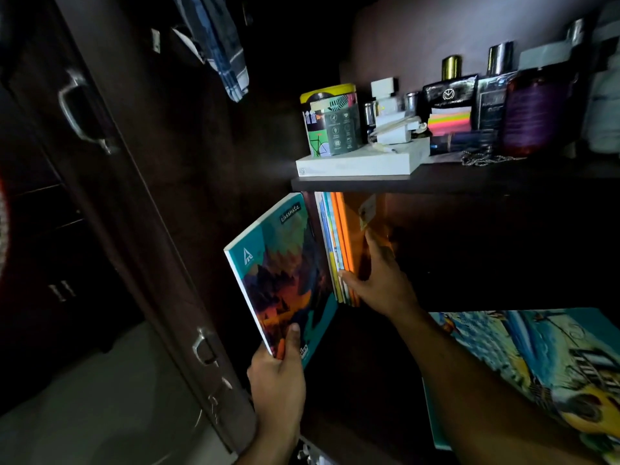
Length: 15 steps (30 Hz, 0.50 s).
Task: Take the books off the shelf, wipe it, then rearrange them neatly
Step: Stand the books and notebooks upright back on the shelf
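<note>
My left hand (276, 380) grips the bottom corner of a teal notebook (280, 270) with a colourful mountain cover, held tilted in front of the lower shelf's left end. My right hand (379, 280) holds a row of thin upright books (339, 246) with orange and blue spines, thumb on their front edges and fingers against the orange cover on the right. Those books stand at the left of the dark lower shelf (503, 263). Another notebook (536, 364) with a blue painted cover lies flat at the lower right, partly behind my right forearm.
The upper shelf (436, 177) carries a white box (362, 162), a patterned tin (330, 119), perfume bottles (493, 92) and sticky notes (448, 120). A brown cupboard door (134, 213) with metal handles stands open at the left. A checked cloth (221, 45) hangs above.
</note>
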Motion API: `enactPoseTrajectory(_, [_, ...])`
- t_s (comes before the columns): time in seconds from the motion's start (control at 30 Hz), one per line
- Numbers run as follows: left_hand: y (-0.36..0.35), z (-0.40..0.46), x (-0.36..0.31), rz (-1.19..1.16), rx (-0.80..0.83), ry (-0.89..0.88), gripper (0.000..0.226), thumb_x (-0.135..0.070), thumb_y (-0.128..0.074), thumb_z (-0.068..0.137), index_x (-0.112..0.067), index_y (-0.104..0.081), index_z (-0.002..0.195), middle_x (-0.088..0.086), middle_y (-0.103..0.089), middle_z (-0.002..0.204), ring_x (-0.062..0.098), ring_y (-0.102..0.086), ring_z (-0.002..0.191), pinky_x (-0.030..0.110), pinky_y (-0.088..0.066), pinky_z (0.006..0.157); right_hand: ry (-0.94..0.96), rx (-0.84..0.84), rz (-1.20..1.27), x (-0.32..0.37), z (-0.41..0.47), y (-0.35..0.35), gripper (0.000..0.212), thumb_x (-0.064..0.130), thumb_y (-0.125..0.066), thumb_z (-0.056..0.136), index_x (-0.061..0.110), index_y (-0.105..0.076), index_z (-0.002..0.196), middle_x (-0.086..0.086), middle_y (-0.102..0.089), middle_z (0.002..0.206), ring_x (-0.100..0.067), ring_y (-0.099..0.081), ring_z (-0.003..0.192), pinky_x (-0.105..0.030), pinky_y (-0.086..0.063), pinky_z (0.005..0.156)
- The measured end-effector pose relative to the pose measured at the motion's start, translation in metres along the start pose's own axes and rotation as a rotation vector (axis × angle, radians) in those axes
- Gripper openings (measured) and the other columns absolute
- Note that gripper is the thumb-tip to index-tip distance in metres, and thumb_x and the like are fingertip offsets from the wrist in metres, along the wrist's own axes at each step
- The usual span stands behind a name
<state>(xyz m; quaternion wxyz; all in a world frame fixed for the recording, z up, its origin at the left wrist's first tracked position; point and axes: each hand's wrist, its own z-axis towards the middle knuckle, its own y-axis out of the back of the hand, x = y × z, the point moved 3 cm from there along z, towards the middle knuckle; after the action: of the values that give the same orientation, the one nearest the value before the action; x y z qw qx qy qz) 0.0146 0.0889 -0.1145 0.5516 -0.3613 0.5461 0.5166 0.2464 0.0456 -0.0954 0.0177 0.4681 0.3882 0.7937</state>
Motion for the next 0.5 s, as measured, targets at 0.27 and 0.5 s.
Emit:
enactPoseTrajectory(0.27, [0.0, 0.002, 0.001, 0.039, -0.028, 0.021, 0.024, -0.049, -0.065, 0.094, -0.026, -0.065, 0.088, -0.01, -0.067, 0.085, 0.017, -0.064, 0.084, 0.029, -0.041, 0.07, 0.018, -0.102, -0.199, 0.022, -0.009, 0.003, 0.104, 0.051, -0.066, 0.089, 0.029, 0.007, 0.16, -0.009, -0.036, 0.157, -0.035, -0.053, 0.129, -0.051, -0.047, 0.1])
enactPoseTrajectory(0.5, [0.001, 0.002, 0.0, 0.026, -0.023, -0.001, 0.028, -0.044, -0.067, 0.094, -0.025, -0.063, 0.073, -0.011, -0.067, 0.073, 0.004, -0.062, 0.076, 0.021, -0.041, 0.061, -0.026, -0.187, -0.128, 0.023, -0.008, -0.005, 0.096, 0.037, -0.068, 0.091, 0.028, -0.002, 0.16, -0.011, -0.027, 0.157, -0.039, -0.054, 0.127, -0.052, -0.051, 0.094])
